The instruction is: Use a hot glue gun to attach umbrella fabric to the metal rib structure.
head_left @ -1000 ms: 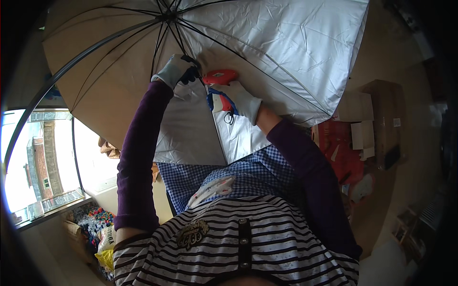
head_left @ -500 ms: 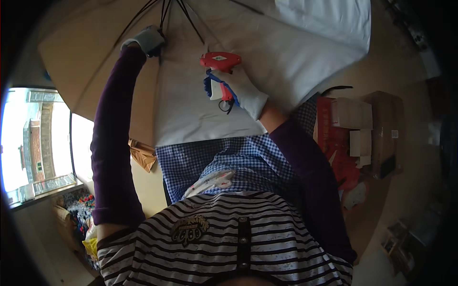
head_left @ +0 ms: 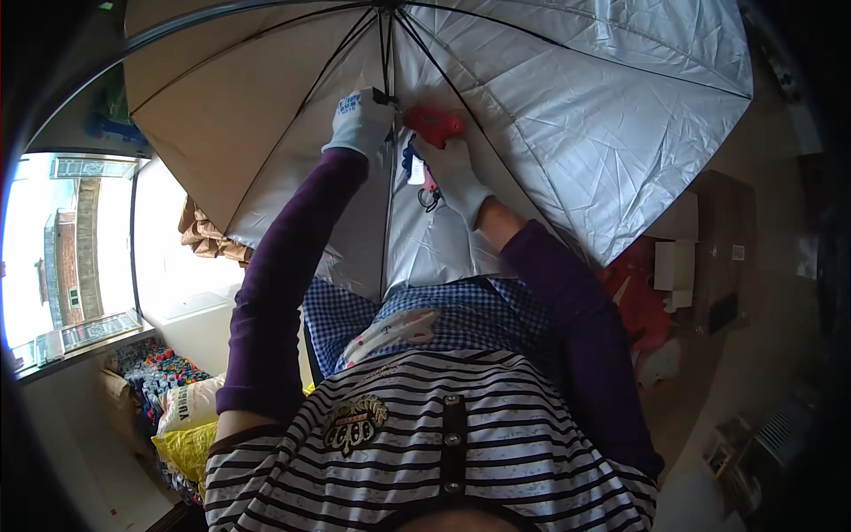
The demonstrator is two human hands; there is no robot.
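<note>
An open umbrella (head_left: 612,151) with a silver underside and thin dark ribs spreads before me, its near edge over my lap. My left hand (head_left: 356,122), in a white glove, is closed at a dark rib (head_left: 387,208) near the middle of the canopy; its fingertips are partly hidden. Just right of it, my gloved right hand (head_left: 456,176) grips a red tagging gun (head_left: 434,124) with a white trigger. The gun's front end points toward the rib by my left fingers. Whether it touches the rib or cloth I cannot tell.
Crumpled brown paper (head_left: 208,235) lies beyond my left arm, near a bright window (head_left: 75,257). A yellow bag (head_left: 191,450) and colourful bundles sit at lower left. On the right are a white box (head_left: 675,273), red sheeting (head_left: 636,306) and a brown carton (head_left: 722,239).
The umbrella has turned and shifted, showing its hub and more ribs. My left hand has moved right, close to the tagging gun; my right hand and the gun have shifted slightly right.
</note>
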